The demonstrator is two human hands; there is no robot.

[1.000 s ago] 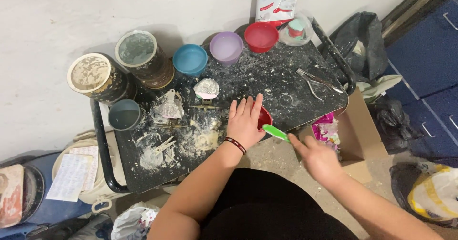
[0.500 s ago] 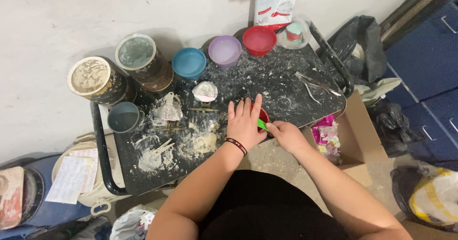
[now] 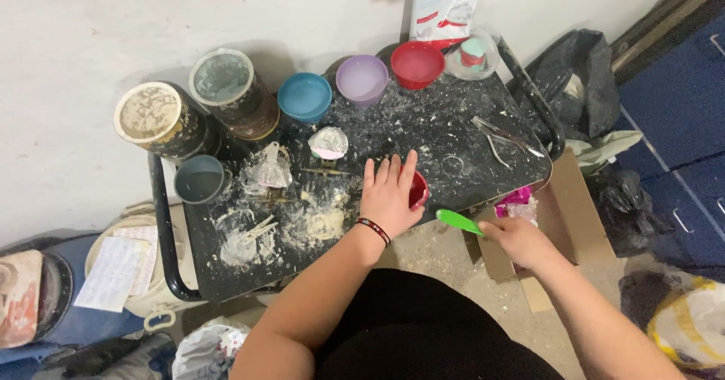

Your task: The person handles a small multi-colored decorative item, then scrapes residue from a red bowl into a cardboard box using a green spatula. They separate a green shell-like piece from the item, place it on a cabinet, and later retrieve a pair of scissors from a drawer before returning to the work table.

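Black tray table point(image 3: 483, 134) splattered with white plaster, centre scene. Far left edge: two crusted tins point(image 3: 155, 115), then blue cup point(image 3: 304, 97), lilac cup point(image 3: 362, 79), red cup point(image 3: 417, 64) along far edge. Grey cup point(image 3: 199, 178) at left. Pliers point(image 3: 500, 137) lying right on table. Left hand point(image 3: 391, 195) flat, fingers spread, palm down over small red bowl point(image 3: 419, 190) at near edge of table, covering most of it. Right hand point(image 3: 517, 240) off table's near right corner, closed round green spatula point(image 3: 458, 221), blade pointing left toward bowl, not touching it
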